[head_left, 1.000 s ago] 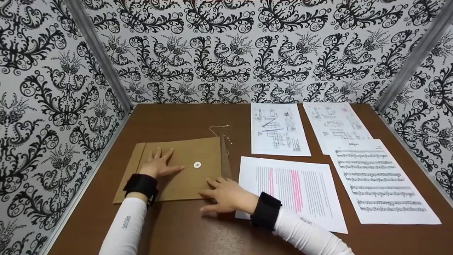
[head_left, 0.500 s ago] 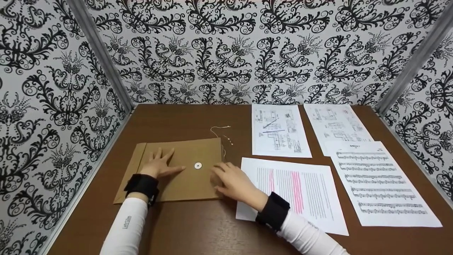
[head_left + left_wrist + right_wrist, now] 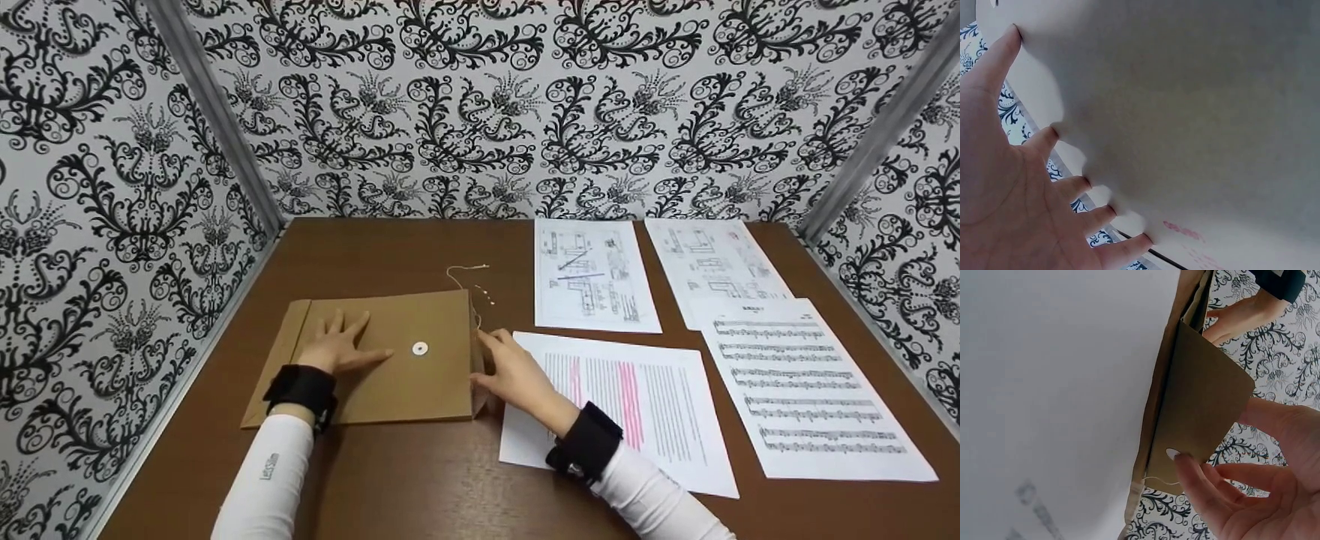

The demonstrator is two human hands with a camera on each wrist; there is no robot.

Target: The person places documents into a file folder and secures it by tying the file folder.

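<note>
A brown kraft string-tie envelope (image 3: 397,390) lies on the table, its white button (image 3: 420,349) facing up. My left hand (image 3: 337,352) rests spread on its left half, fingers straight. At the right edge, my right hand (image 3: 517,375) holds the envelope's flap (image 3: 1202,394), which angles away from the opening. In the right wrist view the thumb's tip is hidden behind the flap, while a fingertip touches its front beside another white button (image 3: 1172,453). A thin white string (image 3: 465,268) trails off past the envelope's far right corner.
Right of the envelope lies a page with pink highlighting (image 3: 600,405). Sheet music (image 3: 810,390) overlaps one drawing sheet (image 3: 712,262) at far right; another drawing sheet (image 3: 600,277) lies behind. Patterned walls (image 3: 480,112) enclose the brown table (image 3: 420,487).
My right hand has moved from the envelope's lower right corner up and rightward to the flap edge, and now holds the flap. My left hand has stayed in place.
</note>
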